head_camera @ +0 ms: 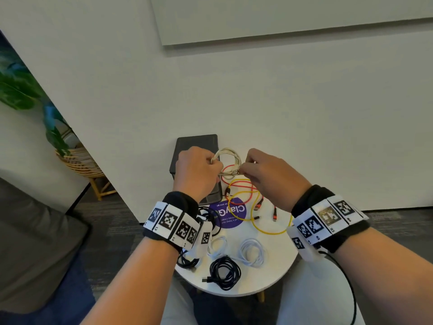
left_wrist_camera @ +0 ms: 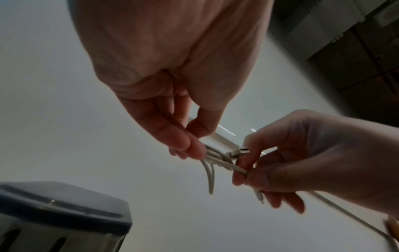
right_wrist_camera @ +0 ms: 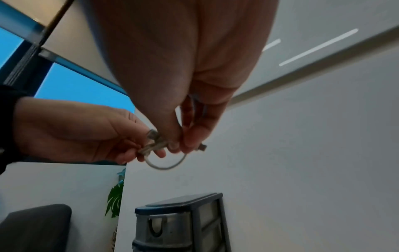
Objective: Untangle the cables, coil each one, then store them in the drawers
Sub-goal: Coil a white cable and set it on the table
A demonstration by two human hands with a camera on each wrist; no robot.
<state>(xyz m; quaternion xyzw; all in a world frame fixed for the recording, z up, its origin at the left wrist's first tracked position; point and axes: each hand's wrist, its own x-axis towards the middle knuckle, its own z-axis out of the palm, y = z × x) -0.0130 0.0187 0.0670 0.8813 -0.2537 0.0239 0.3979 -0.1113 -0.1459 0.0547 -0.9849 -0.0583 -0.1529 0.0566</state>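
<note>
A cream cable (head_camera: 230, 158) is wound into a small coil, held in the air above the round white table (head_camera: 276, 273). My left hand (head_camera: 199, 171) grips the coil's bundled strands (left_wrist_camera: 212, 156). My right hand (head_camera: 264, 170) pinches the cable's end near its USB plug (left_wrist_camera: 238, 152), close beside the left fingers. The same coil hangs as a loop (right_wrist_camera: 166, 164) in the right wrist view. The dark drawer unit (head_camera: 195, 158) stands behind the hands against the wall.
On the table lie a tangle of red (head_camera: 243, 184) and yellow (head_camera: 262, 226) cables, two white coils (head_camera: 251, 252), a black coil (head_camera: 225, 272) and more black cable (head_camera: 187, 260) at the left. A purple round sticker (head_camera: 228, 213) marks the tabletop. A grey sofa (head_camera: 35, 242) stands left.
</note>
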